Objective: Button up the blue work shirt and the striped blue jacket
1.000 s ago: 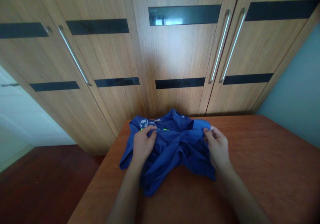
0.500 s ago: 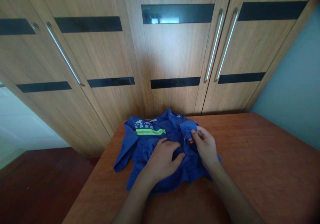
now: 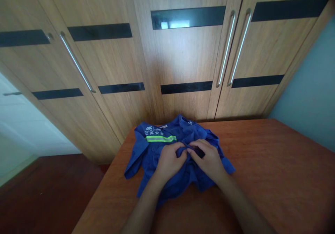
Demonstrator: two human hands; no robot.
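A blue work jacket (image 3: 149,153) lies rumpled on the reddish-brown tabletop, its collar toward the wardrobe. White lettering and a yellow-green and grey reflective stripe (image 3: 161,138) cross its left chest area. Both sleeves spread outward, one to each side. My left hand (image 3: 171,159) pinches the cloth at the middle of the front. Right beside it, my right hand (image 3: 206,157) grips the same front edge between thumb and fingers. The two hands nearly meet, and they cover that part of the front, so any button there is hidden.
Behind the table (image 3: 274,164) stands a wooden wardrobe (image 3: 183,59) with dark strips and long metal handles (image 3: 225,49). A pale blue wall (image 3: 309,87) borders the right side. At the left are a white door (image 3: 23,122) and dark red floor (image 3: 57,188).
My right hand has let go of the lifted front flap near the right chest and come down and left beside my left hand. My left hand's fingers have closed on the cloth.
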